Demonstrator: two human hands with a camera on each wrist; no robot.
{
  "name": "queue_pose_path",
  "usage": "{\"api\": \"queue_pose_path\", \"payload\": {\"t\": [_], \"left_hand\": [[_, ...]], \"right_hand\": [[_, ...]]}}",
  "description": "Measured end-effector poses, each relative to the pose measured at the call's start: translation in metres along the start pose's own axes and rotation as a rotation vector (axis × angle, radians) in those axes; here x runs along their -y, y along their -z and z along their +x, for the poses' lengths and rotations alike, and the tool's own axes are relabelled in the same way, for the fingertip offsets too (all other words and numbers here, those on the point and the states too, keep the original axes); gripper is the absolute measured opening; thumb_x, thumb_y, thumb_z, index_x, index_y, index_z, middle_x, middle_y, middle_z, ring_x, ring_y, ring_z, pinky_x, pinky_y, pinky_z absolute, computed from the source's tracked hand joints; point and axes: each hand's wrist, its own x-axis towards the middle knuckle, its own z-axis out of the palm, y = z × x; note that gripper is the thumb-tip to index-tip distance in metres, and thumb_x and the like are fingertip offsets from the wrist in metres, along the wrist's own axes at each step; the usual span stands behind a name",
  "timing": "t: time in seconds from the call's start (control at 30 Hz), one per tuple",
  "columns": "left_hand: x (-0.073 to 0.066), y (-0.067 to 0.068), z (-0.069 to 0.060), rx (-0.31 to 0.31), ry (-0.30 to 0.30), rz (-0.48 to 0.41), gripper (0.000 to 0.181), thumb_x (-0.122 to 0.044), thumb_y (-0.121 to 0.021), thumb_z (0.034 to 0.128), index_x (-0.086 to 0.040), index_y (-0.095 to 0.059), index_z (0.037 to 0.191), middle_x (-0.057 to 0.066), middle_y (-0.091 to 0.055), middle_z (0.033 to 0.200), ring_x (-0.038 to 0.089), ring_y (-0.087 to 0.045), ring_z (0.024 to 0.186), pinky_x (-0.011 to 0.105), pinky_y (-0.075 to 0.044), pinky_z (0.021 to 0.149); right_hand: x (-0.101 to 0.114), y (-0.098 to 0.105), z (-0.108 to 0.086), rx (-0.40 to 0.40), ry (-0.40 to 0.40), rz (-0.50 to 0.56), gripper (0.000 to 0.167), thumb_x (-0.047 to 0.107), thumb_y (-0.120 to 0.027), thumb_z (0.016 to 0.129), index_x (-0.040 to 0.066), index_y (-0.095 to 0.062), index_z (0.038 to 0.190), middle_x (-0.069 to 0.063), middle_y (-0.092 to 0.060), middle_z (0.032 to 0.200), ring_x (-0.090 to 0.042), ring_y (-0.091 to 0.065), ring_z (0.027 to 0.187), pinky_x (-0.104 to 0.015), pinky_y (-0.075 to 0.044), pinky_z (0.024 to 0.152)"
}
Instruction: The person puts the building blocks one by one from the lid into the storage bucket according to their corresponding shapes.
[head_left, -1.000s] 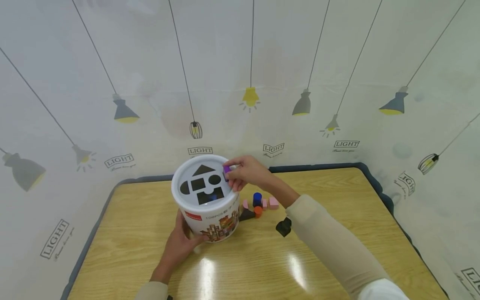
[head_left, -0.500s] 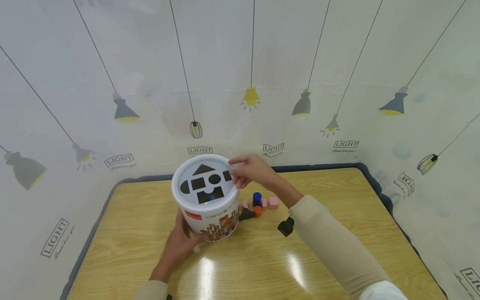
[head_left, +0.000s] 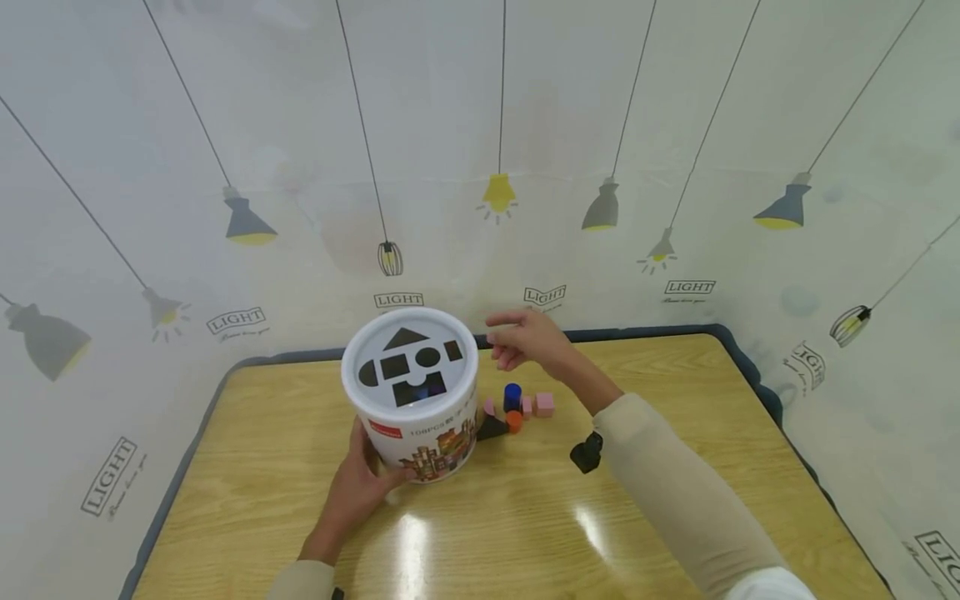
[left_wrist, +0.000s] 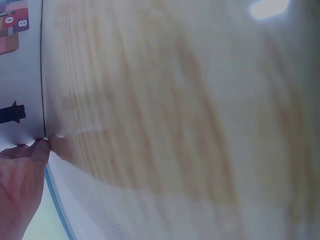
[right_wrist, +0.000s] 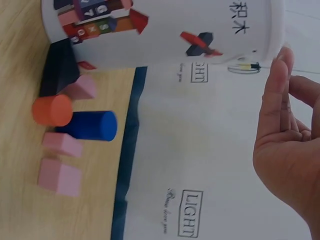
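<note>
A white bucket point(head_left: 442, 433) with a shape-sorter lid point(head_left: 375, 400) stands on the table. The lid has several cut-outs, among them a triangle, a square and a circle. Low on the bucket's near left side, my left hand point(head_left: 360, 487) holds it, thumb across the front. My right hand point(head_left: 532, 340) hovers just right of the lid, holding nothing, its fingers loosely bent and apart from the rim. Below it lie a blue cylinder point(right_wrist: 95, 125), an orange cylinder point(right_wrist: 52, 110), a black wedge-like block point(right_wrist: 59, 70) and several pink blocks point(right_wrist: 60, 177).
The wooden table point(head_left: 262, 467) has a dark blue edging and meets a wall covering point(head_left: 450, 125) printed with hanging lamps. A small black device point(head_left: 587, 452) sits at my right wrist.
A purple block pinched in my right hand has gone down through the lid's right-hand rectangular hole. That hand has drawn back to the right, empty. My left hand has stayed on the bucket.
</note>
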Motion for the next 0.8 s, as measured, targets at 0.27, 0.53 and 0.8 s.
{"api": "queue_pose_path", "payload": {"t": [0.27, 0.53, 0.8], "left_hand": [[-0.009, 0.002, -0.002, 0.003, -0.008, -0.011, 0.127, -0.040, -0.090, 0.0645, -0.045, 0.000, 0.153, 0.000, -0.027, 0.159, 0.022, -0.026, 0.146, 0.041, -0.025, 0.119], [-0.001, 0.001, 0.000, 0.001, 0.007, 0.001, 0.127, -0.046, -0.089, 0.0628, -0.047, 0.001, 0.153, -0.001, -0.027, 0.159, 0.021, -0.027, 0.145, 0.042, -0.026, 0.119], [0.000, 0.001, -0.001, -0.003, 0.016, 0.021, 0.127, -0.049, -0.088, 0.0625, -0.048, 0.001, 0.152, -0.002, -0.027, 0.159, 0.023, -0.027, 0.145, 0.044, -0.026, 0.119]], "right_hand": [[-0.021, 0.013, -0.005, -0.015, -0.057, 0.046, 0.040, 0.015, -0.061, 0.095, 0.001, -0.056, 0.132, -0.009, -0.067, 0.077, -0.015, -0.066, 0.060, -0.035, -0.063, 0.068], [-0.044, 0.022, -0.006, -0.068, -0.100, 0.077, 0.036, 0.015, -0.061, 0.095, 0.001, -0.059, 0.129, -0.007, -0.068, 0.077, -0.014, -0.066, 0.060, -0.028, -0.062, 0.062], [-0.071, 0.030, -0.007, -0.104, -0.189, 0.099, 0.037, 0.017, -0.063, 0.094, 0.002, -0.059, 0.128, -0.006, -0.068, 0.075, -0.013, -0.064, 0.058, -0.027, -0.061, 0.060]]}}
